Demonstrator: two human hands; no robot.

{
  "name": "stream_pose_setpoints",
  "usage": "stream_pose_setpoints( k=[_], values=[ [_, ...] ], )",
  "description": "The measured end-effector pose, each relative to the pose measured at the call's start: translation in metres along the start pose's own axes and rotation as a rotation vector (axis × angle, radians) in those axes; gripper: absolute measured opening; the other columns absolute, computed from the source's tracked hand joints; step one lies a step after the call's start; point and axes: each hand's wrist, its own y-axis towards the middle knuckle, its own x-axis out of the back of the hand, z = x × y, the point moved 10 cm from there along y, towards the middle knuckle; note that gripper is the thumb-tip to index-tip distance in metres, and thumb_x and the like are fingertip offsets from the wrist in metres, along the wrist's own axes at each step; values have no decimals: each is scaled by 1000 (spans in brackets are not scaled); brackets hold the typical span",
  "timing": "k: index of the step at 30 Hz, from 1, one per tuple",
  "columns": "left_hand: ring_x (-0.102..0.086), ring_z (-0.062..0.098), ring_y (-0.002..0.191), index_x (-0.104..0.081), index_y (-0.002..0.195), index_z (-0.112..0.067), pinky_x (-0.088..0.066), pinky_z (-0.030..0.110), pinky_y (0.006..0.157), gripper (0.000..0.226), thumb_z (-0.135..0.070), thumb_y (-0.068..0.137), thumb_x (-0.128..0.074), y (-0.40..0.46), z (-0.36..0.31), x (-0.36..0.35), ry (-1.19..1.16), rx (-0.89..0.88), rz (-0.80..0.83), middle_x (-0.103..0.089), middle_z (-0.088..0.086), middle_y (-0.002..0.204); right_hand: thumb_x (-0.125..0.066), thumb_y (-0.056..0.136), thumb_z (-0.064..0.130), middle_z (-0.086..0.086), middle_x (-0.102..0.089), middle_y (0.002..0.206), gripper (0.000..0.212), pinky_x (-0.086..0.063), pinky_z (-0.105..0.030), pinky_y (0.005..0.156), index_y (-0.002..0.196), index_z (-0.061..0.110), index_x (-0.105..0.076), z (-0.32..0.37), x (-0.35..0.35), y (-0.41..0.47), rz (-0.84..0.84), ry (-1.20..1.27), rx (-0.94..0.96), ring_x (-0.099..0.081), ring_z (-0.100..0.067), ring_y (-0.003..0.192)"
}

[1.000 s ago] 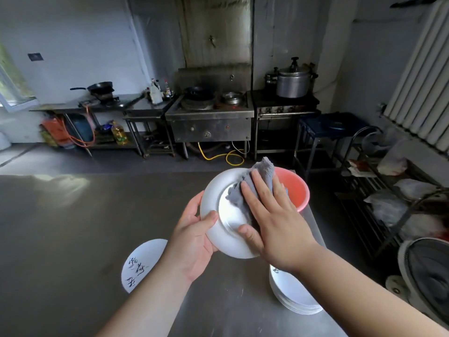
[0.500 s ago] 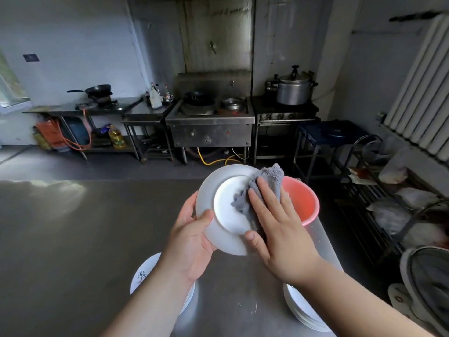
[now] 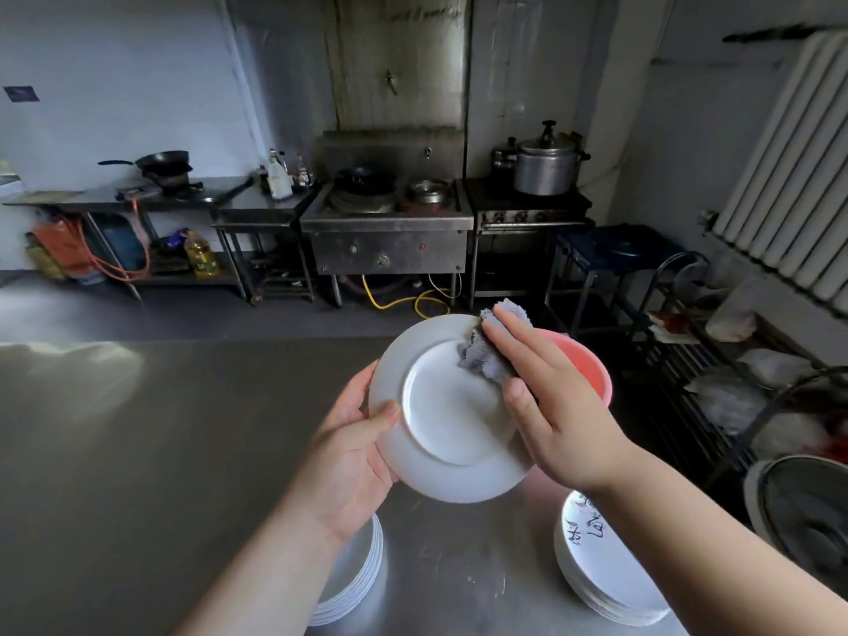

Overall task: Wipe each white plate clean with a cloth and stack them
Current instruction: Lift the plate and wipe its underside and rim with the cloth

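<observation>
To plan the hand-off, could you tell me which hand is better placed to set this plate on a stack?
Probably left: the left hand already grips the plate; the right hand presses the cloth.

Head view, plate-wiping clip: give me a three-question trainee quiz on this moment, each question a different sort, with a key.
1. True or false: the left hand holds the white plate by its rim.
2. Which does the right hand press on the plate? A) a yellow sponge B) a grey cloth C) a paper towel
3. How many plate stacks stand on the steel table?

Key
1. True; the thumb lies over the rim.
2. B, at the plate's upper right edge.
3. Two: the left stack under the left forearm, the right stack under the right forearm.
</observation>
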Motion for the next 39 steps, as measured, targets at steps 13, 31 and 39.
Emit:
stream_pose_setpoints(
  k=[13, 31, 39],
  values=[
    [-66, 28, 127, -57, 147, -24, -62, 42, 87, 61, -8, 89, -63, 11, -3, 6, -98, -57, -48, -64, 10, 146, -38, 109, 47, 16, -19, 173, 60, -16, -23, 128, 165, 24, -31, -14, -16, 0, -101, 120, -217, -16, -2, 158],
    [-70, 30, 107, -58, 145, -25, -60, 42, 68, 54, -18, 92, -63, 29, 2, -5, 166, 193, 156, -65, 12, 139, -49, 108, 25, 7, -47, 161, 43, -31, -40, 125, 149, 16, -58, -29, 10, -7, -190, 269, -180, -39, -14, 152],
    [-68, 32, 119, -55, 146, -25, -61, 52, 76, 54, -18, 92, -62, 31, 13, -3, 114, 118, 90, -64, 13, 143, -35, 110, 49, 10, -25, 172, 59, -15, -22, 127, 163, 22, -37, -26, -12, -22, -149, 144, -259, -19, -8, 159]
  ],
)
